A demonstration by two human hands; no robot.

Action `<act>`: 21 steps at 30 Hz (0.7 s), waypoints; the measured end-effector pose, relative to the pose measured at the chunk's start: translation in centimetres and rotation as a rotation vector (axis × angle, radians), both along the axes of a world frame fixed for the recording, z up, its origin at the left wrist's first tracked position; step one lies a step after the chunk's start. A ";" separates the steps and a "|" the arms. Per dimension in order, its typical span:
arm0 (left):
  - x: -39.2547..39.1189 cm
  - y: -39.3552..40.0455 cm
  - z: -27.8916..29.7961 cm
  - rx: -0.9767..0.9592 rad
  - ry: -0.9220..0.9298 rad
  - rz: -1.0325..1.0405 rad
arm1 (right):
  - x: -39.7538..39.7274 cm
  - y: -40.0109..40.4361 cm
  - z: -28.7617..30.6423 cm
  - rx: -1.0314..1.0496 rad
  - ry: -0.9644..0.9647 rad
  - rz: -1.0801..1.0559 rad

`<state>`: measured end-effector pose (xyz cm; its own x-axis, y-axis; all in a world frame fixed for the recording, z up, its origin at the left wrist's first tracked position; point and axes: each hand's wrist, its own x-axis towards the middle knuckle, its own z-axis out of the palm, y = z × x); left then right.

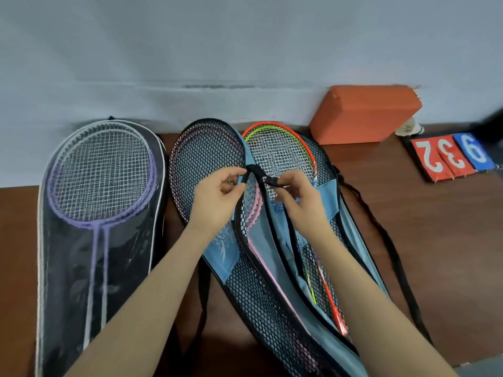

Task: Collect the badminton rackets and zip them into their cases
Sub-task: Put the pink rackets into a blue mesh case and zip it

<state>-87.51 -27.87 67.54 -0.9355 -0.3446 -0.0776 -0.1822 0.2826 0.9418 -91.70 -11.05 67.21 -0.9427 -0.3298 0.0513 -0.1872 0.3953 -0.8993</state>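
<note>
Three racket cases lie side by side on a brown table (435, 227). On the left a clear case (68, 254) holds purple and white rackets (100, 170). In the middle a blue mesh case (206, 156) holds pink rackets (254, 210). A second blue mesh case (362, 240) on the right holds orange and green rackets (277, 142), and it lies open. My left hand (217, 197) pinches the middle case's edge by the zip. My right hand (299, 197) grips a black strap tab (265, 176) between the two cases.
An orange foam block (364, 115) leans against the pale wall at the back right. Beside it sit a shuttlecock (409, 127) and a flip scoreboard (451, 156) with red and blue number cards. A black shoulder strap (392, 248) trails along the right case.
</note>
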 end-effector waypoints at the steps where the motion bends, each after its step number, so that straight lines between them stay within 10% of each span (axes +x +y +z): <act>1: 0.1 -0.1 0.1 0.001 -0.003 0.000 | -0.3 0.0 0.3 0.007 0.020 0.019; 21: 1.9 1.0 0.7 0.120 0.098 -0.021 | -3.4 -2.4 1.9 -0.141 -0.065 -0.078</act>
